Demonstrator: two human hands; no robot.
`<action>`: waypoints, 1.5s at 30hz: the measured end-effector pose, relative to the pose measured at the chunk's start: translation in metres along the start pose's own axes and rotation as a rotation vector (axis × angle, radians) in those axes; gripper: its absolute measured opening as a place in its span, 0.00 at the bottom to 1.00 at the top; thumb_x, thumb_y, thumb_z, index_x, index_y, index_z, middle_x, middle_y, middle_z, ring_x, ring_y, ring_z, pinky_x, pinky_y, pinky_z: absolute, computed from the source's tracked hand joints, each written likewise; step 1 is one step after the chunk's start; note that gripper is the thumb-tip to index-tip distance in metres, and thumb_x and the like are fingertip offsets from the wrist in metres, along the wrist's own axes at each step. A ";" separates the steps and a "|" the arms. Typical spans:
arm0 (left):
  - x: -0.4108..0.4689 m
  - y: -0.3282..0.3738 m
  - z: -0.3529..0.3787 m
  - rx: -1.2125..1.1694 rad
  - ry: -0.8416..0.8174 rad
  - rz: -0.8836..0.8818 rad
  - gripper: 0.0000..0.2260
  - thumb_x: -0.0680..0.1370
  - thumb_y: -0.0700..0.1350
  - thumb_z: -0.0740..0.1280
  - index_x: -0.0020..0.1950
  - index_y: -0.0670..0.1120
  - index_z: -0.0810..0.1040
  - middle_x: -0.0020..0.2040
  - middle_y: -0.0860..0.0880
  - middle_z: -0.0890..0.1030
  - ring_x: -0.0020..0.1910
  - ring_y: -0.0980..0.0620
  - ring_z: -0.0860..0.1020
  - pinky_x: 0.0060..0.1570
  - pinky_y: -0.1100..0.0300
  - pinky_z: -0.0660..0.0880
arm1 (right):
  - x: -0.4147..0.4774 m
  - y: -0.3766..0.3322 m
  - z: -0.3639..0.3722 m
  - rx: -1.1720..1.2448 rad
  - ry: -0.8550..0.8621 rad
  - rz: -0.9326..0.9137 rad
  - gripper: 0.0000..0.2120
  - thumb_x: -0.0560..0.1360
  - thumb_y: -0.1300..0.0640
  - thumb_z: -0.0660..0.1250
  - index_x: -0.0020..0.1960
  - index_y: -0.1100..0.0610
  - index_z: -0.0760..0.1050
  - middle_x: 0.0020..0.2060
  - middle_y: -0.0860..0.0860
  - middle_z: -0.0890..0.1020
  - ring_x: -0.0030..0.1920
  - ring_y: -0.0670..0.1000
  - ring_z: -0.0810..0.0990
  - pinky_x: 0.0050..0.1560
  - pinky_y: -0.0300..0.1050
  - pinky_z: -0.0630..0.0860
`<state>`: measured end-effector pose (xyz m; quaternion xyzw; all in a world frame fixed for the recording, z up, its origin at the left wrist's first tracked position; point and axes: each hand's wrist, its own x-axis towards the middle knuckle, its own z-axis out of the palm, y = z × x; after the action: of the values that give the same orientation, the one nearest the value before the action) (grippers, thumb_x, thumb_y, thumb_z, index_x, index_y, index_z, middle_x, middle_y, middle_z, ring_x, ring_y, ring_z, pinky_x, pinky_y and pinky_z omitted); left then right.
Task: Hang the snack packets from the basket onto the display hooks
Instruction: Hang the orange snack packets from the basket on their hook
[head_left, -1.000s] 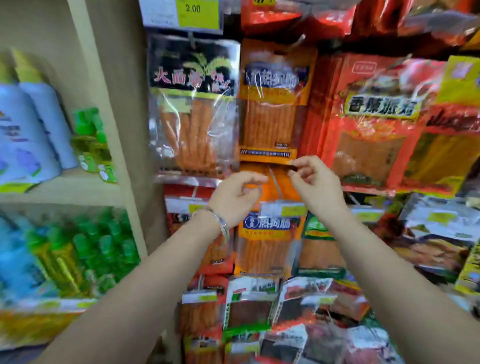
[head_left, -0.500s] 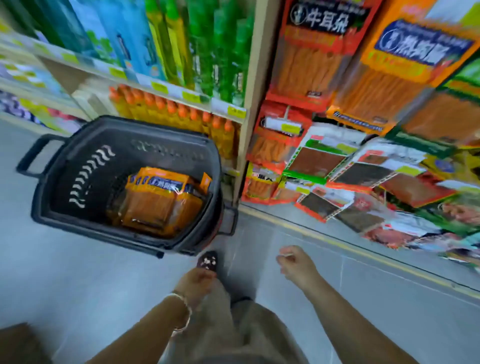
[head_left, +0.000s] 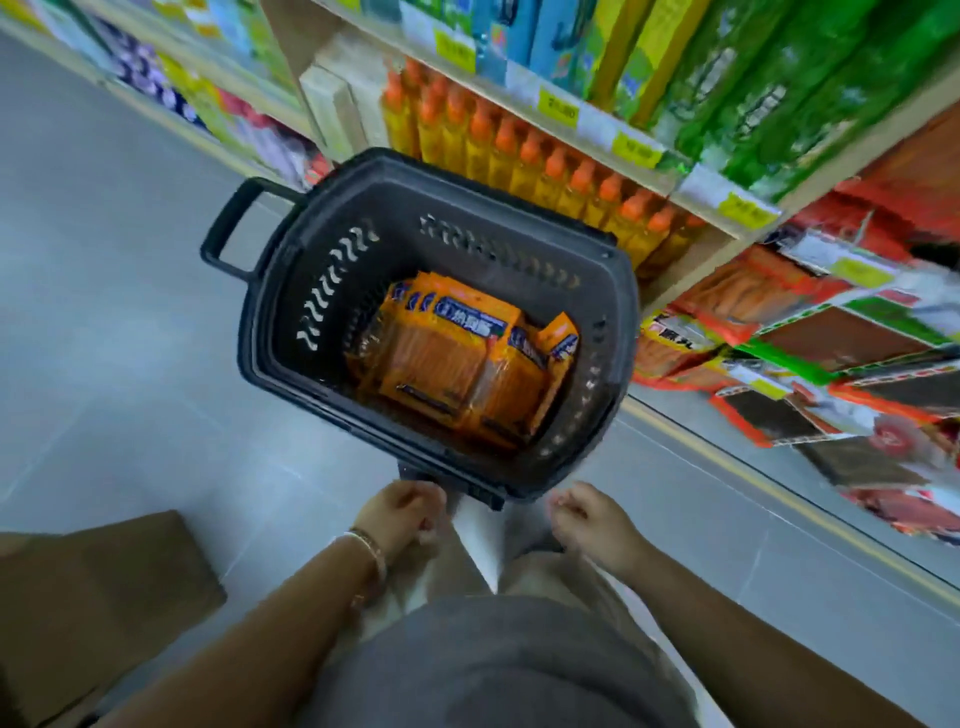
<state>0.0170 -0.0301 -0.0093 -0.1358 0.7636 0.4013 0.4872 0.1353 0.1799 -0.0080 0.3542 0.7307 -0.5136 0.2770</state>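
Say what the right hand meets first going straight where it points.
Probably the near rim of the dark grey plastic basket, just ahead of the right hand; depth unclear, it might pass above it.

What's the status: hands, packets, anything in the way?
Left hand and right hand empty, loosely curled, just short of the basket near rim. Orange snack packets stacked inside. Nothing over the opening.

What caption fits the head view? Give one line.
Left hand and right hand hang empty near a black basket holding orange snack packets.
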 end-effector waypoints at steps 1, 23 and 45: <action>0.006 0.011 -0.014 0.003 -0.019 0.008 0.07 0.80 0.39 0.60 0.51 0.44 0.78 0.45 0.46 0.80 0.41 0.50 0.77 0.39 0.60 0.74 | 0.010 -0.020 0.003 0.039 0.006 -0.004 0.09 0.79 0.58 0.63 0.42 0.47 0.73 0.37 0.45 0.78 0.36 0.45 0.76 0.40 0.43 0.74; 0.258 0.094 -0.098 0.110 -0.019 -0.026 0.08 0.79 0.42 0.61 0.55 0.48 0.78 0.57 0.44 0.80 0.56 0.45 0.78 0.60 0.47 0.74 | 0.323 -0.064 0.075 0.225 0.386 0.733 0.55 0.54 0.31 0.76 0.69 0.57 0.58 0.62 0.55 0.66 0.57 0.55 0.70 0.55 0.47 0.68; 0.256 0.077 -0.099 0.137 -0.060 -0.097 0.24 0.72 0.58 0.69 0.65 0.50 0.73 0.61 0.51 0.76 0.59 0.51 0.73 0.60 0.57 0.67 | 0.252 -0.073 0.058 0.551 0.309 0.090 0.13 0.70 0.53 0.74 0.48 0.45 0.72 0.45 0.41 0.82 0.46 0.38 0.81 0.46 0.38 0.75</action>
<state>-0.2168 -0.0073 -0.1702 -0.1267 0.7668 0.3280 0.5369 -0.0705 0.1675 -0.1798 0.5217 0.5810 -0.6197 0.0790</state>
